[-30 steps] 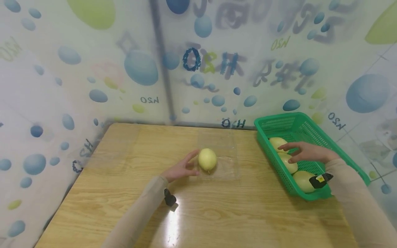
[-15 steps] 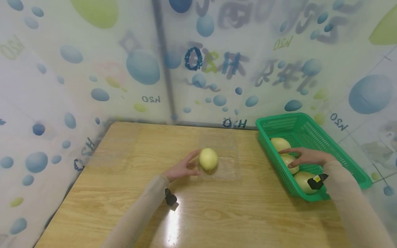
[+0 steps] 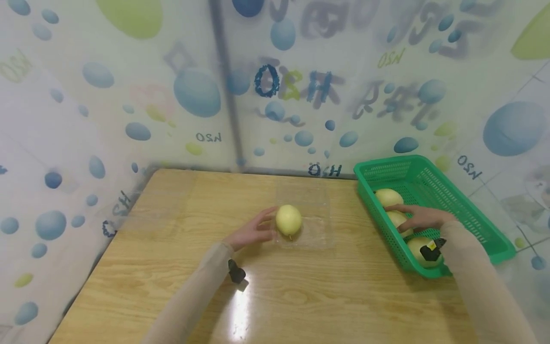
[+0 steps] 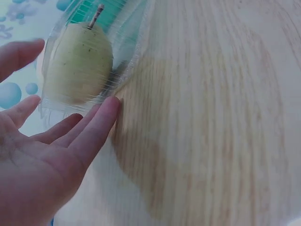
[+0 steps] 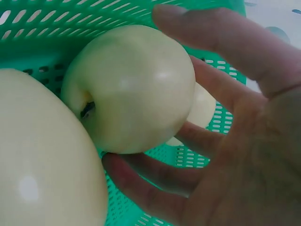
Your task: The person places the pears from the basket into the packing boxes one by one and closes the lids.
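Note:
A pale yellow pear (image 3: 289, 220) with its stem showing sits in a clear plastic box (image 3: 315, 234) on the table. My left hand (image 3: 254, 230) is at the left side of that box, its fingers fairly straight. In the left wrist view, its fingertips (image 4: 112, 104) lie right at the box's lower wall. On the right, my right hand (image 3: 423, 218) reaches into a green basket (image 3: 461, 198). There its fingers and thumb curve round the middle pear (image 5: 136, 89). Another pear (image 3: 389, 197) lies beyond it and a third pear (image 3: 423, 251) lies nearer me.
A second clear plastic box (image 3: 154, 210) stands at the table's back left and is hard to see. A patterned wall (image 3: 275, 138) rises behind the wooden table (image 3: 301, 296). The basket stands near the table's right side.
My right hand has lowered into the basket and its fingers have come round the middle pear. My left hand stays beside the clear box, with its fingers drawn slightly closer together.

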### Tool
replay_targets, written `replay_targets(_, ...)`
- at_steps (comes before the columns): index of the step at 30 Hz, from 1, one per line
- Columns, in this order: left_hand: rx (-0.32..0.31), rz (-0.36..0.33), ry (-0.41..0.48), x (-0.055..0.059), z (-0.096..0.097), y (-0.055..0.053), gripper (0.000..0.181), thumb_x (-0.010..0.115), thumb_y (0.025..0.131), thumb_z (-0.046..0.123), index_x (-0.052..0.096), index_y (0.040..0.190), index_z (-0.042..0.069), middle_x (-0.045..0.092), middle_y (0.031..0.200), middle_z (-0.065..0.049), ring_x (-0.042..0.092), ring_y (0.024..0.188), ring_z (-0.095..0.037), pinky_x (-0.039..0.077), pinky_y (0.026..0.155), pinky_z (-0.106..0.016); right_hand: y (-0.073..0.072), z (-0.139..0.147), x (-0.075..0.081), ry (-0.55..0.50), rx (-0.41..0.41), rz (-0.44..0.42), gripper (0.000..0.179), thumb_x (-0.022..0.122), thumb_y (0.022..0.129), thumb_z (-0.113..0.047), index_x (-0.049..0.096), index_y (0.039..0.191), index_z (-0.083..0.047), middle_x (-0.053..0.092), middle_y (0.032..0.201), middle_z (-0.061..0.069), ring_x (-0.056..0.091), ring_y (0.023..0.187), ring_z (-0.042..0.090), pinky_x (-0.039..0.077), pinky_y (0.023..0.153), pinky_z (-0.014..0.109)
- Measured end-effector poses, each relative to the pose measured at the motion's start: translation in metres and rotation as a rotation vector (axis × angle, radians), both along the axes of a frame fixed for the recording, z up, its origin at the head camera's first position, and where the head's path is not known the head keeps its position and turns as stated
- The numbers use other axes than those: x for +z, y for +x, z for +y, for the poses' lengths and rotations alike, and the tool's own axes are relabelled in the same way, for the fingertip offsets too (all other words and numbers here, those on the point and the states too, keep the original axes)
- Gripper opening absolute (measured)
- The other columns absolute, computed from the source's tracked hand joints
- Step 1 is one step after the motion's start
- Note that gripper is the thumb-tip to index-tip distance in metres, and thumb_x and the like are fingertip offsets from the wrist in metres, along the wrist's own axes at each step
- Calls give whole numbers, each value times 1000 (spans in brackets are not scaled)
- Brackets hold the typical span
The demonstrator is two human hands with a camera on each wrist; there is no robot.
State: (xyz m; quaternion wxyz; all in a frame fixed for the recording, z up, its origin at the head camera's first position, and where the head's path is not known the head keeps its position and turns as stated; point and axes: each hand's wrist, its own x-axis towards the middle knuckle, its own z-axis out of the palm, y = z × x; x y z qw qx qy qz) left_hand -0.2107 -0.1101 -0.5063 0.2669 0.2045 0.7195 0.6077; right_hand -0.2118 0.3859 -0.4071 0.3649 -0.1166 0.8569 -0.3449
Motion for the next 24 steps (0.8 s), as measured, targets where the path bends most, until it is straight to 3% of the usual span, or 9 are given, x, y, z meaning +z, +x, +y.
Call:
replay_targets(7,1,6,-2,0,-3,2,77,66,91,14,22,154,24,22,153,-22,31,135,-43,41,101,-52,-2,-6,-3,31,-40,-21,83,66,86,-12,13,149,2,1,144,42,20,126,65,44,89,64)
replay_targets(14,12,4,14,0,0,2,78,66,90,9,23,154,22,24,152,-24,37,131,-43,43,99,-50,-4,-6,-9,44,-65,-36,86,66,84,-6,11,149,1,9,139,41,36,119,54,49,84,55)
replay_targets(20,24,-11,8,1,1,3,78,67,89,9,24,153,24,24,151,-23,39,130,-42,43,99,-49,-4,-3,-12,29,-59,-4,84,68,84,-7,13,147,3,19,134,42,46,110,46,52,79,51)
replay_targets(24,29,-10,4,1,1,3,78,67,89,9,25,153,24,25,151,-23,40,129,-42,42,100,-50,-2,0,-14,17,-47,36,83,68,86,-11,15,148,3,16,139,42,44,115,51,53,79,50)
